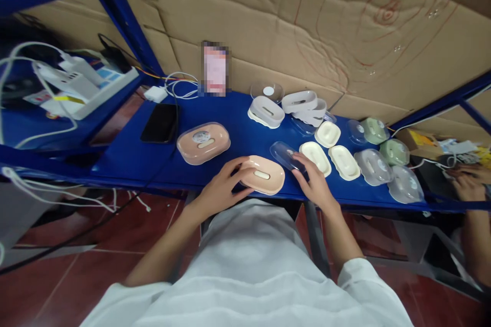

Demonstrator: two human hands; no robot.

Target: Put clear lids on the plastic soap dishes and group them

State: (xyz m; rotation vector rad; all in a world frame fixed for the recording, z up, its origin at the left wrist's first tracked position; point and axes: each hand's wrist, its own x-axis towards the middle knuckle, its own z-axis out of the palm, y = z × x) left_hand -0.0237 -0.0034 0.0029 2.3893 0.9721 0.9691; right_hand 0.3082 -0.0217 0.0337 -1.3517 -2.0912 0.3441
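My left hand point(222, 189) grips the left end of a pink soap dish point(274, 174) near the shelf's front edge, thumb and fingers on its sides. The dish has a pale oval insert in its middle. To its right, my right hand point(316, 186) holds the near end of a clear plastic lid point(283, 153) between thumb and fingers, low over the blue surface. A second pink soap dish point(203, 144) with a clear lid and a round sticker lies to the left. Cream trays point(315, 158) sit just right of my right hand.
Grey soap dishes point(267, 111) stand at the back, green ones point(375, 130) and clear-lidded ones point(374, 167) at the right. A black phone point(160, 122), a lit phone point(215, 69) and a power strip point(111, 87) are leftward. Another person's hand point(470, 184) shows far right.
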